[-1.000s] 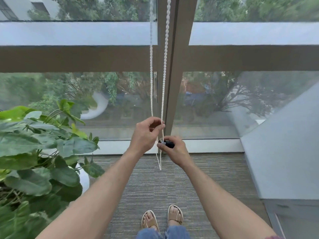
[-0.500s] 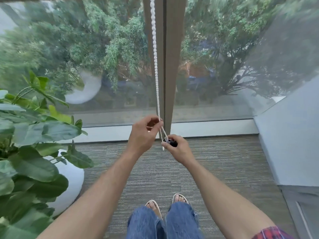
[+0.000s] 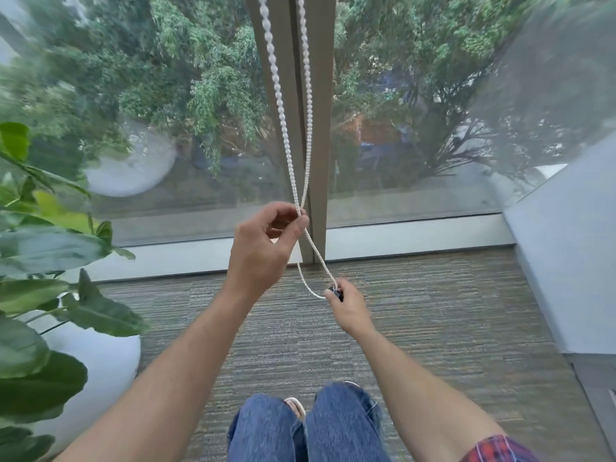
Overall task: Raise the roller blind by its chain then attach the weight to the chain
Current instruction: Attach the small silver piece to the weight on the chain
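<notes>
Below and to the right of your left hand [image 3: 266, 248], your right hand [image 3: 350, 311] is pinching the small dark weight [image 3: 334, 291] at the bottom of the bead chain [image 3: 293, 181] loop. Your left hand is closing finger and thumb on both strands where they cross, in front of the window mullion [image 3: 316, 128]. The loop is running down and rightward from that pinch, so the right hand is nearer the attachment point, which looks like the step in hand.
</notes>
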### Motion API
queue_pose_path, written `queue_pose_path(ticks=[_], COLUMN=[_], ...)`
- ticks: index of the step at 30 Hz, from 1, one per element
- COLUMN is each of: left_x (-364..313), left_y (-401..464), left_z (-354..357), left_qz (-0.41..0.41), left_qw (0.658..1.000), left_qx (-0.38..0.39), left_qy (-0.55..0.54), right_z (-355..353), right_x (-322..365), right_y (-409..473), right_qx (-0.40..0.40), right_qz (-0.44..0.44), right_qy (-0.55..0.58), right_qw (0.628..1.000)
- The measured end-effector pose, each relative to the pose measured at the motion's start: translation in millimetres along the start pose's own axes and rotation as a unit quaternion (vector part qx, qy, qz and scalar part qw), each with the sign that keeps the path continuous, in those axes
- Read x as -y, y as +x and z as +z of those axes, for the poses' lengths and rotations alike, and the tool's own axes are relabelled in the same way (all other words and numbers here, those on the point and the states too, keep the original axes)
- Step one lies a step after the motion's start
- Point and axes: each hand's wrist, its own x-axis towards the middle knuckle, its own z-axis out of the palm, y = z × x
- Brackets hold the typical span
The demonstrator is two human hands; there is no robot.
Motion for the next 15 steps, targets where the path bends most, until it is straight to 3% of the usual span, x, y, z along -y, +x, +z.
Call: queue_pose_path(ticks=[8,15], left_x=[4.4,20.0], left_y=[-2.4,-6.4], left_z=[10.6,23.6], left_qz=[0.033,0.049], left_qw=[0.999,0.998], left_qx=[0.024,0.025], left_qy=[-0.017,0.025], right_z=[26.2,41.4], right_x=[-44.9,-42.0], right_y=[9.3,22.2], right_qx=[0.067,0.067], right_qz=[0.089,0.056], right_qy=[0.002,0.009], right_qw=[0.994,0.996])
